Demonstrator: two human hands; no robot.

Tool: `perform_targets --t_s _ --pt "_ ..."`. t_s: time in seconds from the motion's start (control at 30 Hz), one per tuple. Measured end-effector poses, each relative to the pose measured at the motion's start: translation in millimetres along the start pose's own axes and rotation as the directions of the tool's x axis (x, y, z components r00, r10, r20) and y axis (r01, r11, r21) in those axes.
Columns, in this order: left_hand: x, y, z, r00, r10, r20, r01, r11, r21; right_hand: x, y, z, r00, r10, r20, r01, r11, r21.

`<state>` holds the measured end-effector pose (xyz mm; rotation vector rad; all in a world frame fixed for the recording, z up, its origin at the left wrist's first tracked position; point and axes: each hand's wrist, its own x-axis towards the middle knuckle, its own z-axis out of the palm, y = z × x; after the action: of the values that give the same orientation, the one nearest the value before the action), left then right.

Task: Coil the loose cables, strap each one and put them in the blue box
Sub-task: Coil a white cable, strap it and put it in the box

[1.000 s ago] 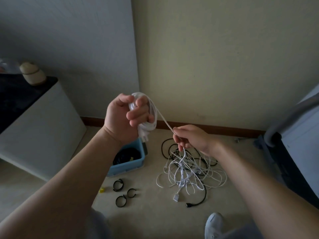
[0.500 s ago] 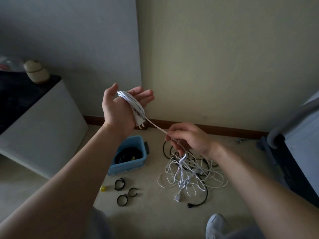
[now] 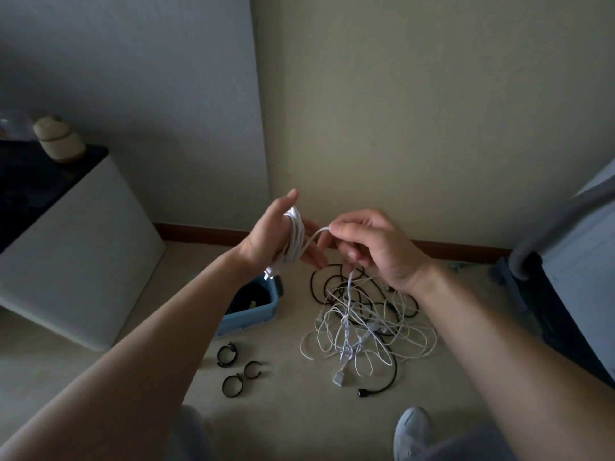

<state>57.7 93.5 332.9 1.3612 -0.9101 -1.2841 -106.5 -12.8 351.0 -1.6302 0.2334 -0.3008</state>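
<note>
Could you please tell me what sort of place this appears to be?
Probably a corner of a room, a home or small office: two plain painted walls meet above a wooden skirting board, tangled cables lie on a pale floor, and a white cabinet with a dark top stands at left.

"The thin white plastic-sheathed cable (image 3: 294, 237)?"
"Smooth, faintly glossy. The rectangular blue plastic box (image 3: 249, 322) looks smooth, semi-matt."
"And the small black strap loops (image 3: 227, 354)?"
"Matt, perhaps cloth; too small to be sure. The pale beige floor (image 3: 283, 410) is smooth with a dull sheen, the cream wall (image 3: 416, 128) finely rough, matt."
</note>
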Motion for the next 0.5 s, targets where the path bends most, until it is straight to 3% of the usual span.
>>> perform_targets --t_s 0.23,0.37,0.5 --pt "-7 2 13 0.941 -0.232 0.247 0.201 0.969 0.145 2 7 -4 0.986 -0.04 -0.162 0.03 0.997 -0.064" --pt "-11 2 16 0.919 -0.177 0.352 0.147 0.983 0.11 3 12 -14 0.968 -0.045 -0.247 0.029 0.997 -0.068" --pt "-18 5 22 0.921 -0.161 0.356 0.141 0.987 0.08 5 18 -20 0.962 -0.042 -0.271 0.011 0.993 -0.115"
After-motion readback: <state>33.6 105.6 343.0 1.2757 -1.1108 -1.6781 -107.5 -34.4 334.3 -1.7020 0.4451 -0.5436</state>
